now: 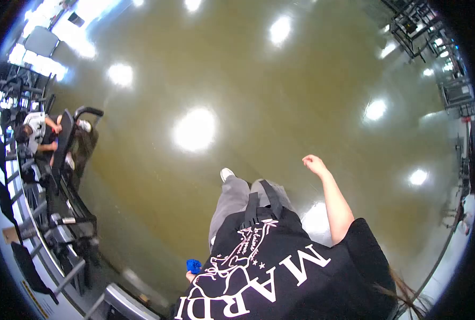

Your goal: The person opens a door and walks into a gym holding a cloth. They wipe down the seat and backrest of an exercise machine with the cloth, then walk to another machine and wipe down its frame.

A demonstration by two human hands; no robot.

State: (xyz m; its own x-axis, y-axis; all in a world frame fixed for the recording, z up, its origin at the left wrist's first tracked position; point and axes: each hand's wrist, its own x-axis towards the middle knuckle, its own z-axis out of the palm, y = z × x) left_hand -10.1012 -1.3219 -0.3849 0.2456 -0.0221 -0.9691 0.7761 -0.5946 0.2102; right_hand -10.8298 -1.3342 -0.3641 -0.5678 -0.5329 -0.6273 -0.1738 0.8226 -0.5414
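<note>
My right hand [314, 164] is out in front of my body over the floor, its fingers curled in with nothing visible in them. At the lower left, beside my black shirt [301, 266], my left hand [190, 276] is mostly hidden by the shirt. It holds a crumpled blue cloth [194, 266], which sticks up above the fingers. Below the shirt's hem show my grey trousers [230, 200] and one white shoe [226, 173].
A shiny olive floor [237, 96] reflects ceiling lights. Along the left stand treadmill-like machines [61, 224], with a person [37, 130] seated by a dark curved frame. Dark metal racks [413, 32] are at the upper right, more equipment down the right edge.
</note>
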